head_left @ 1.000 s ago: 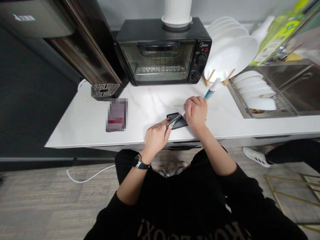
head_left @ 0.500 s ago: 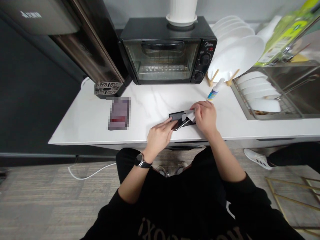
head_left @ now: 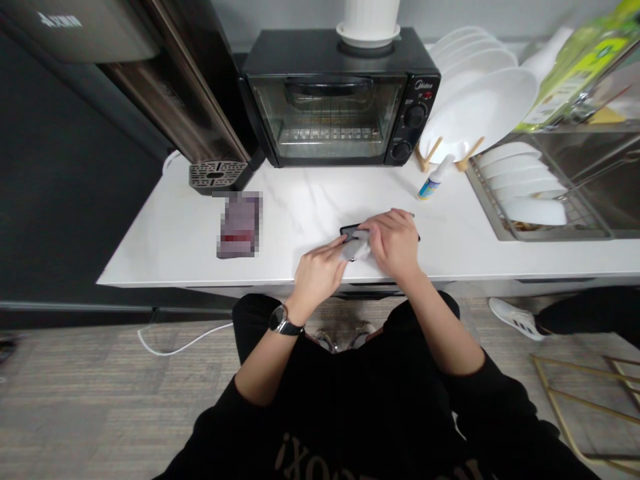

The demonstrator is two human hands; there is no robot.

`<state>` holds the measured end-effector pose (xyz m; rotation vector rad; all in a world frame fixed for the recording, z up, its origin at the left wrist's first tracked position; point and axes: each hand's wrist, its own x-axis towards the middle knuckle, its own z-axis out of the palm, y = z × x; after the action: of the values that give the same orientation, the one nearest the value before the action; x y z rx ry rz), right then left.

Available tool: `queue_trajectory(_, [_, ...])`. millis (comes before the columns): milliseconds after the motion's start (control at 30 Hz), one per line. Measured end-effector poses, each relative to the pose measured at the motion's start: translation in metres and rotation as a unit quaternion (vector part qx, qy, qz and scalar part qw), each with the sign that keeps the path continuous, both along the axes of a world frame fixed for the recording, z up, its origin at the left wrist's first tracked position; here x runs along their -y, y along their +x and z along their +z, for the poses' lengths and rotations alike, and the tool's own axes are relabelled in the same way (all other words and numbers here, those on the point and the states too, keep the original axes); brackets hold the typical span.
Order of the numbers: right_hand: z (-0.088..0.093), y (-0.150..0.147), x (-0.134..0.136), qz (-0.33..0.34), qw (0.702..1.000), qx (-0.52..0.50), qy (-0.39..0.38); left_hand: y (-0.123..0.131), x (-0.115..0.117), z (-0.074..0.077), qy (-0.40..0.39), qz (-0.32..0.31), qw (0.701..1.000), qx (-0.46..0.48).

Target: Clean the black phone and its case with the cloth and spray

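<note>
A dark, flat phone point(head_left: 347, 230) lies on the white counter near its front edge, largely covered by my hands. My left hand point(head_left: 320, 272), with a watch on its wrist, holds the phone's left end under its fingertips. Bunched in the fingers of my right hand point(head_left: 395, 245) is a greyish-white cloth point(head_left: 356, 247), which rests against the phone's upper face. The two hands are close together, with the cloth between them. Beyond my right hand stands a small spray bottle point(head_left: 434, 180) with a blue label and a white top.
A blurred-out purplish packet point(head_left: 241, 227) lies left on the counter point(head_left: 290, 200). Behind are a drinks dispenser point(head_left: 220, 175), a toaster oven point(head_left: 335, 120) and racked white plates point(head_left: 475, 100). Bowls point(head_left: 530, 190) sit in the sink at right. Another person's shoe point(head_left: 515, 319) shows below.
My right hand has moved left along the phone, bringing the cloth close to my left fingertips. My left hand has stayed in place. The camera view has shifted slightly.
</note>
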<state>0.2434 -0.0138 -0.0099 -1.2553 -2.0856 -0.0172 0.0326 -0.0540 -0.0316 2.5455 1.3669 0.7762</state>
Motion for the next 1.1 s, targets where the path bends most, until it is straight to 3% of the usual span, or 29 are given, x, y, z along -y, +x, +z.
queue_trajectory(100, [0.000,0.028,-0.022,-0.083,0.996,-0.039,-0.021,0.001,0.000,0.002,0.002,-0.023,0.999,0.024])
queue_trajectory(167, [0.002,0.026,-0.020,-0.087,0.995,-0.043,-0.025,0.002,0.000,0.002,0.008,-0.023,0.999,0.026])
queue_trajectory(400, [0.014,-0.041,0.033,0.115,0.991,0.075,-0.006,0.000,-0.002,-0.003,-0.031,0.052,0.998,-0.020])
queue_trajectory(500, [0.010,-0.028,0.021,0.087,0.993,0.080,-0.008,-0.001,-0.003,-0.004,-0.024,0.023,0.999,0.007])
queue_trajectory(600, [0.006,0.002,-0.004,-0.006,1.000,0.020,-0.014,0.000,-0.006,-0.001,0.014,-0.004,0.996,0.086])
queue_trajectory(700, [0.008,0.014,-0.017,-0.031,0.996,-0.077,-0.035,0.005,-0.013,0.010,0.054,0.039,0.982,0.174])
queue_trajectory(900, [0.014,-0.019,-0.017,-0.044,0.956,-0.285,-0.061,0.029,-0.023,0.047,0.123,0.051,0.964,0.229])
queue_trajectory(1000, [0.016,-0.031,-0.019,-0.077,0.934,-0.345,-0.055,0.040,-0.025,0.056,0.149,0.034,0.967,0.206])
queue_trajectory(1100, [0.024,-0.034,-0.019,-0.046,0.918,-0.392,-0.018,0.046,-0.025,0.059,0.164,0.017,0.971,0.175])
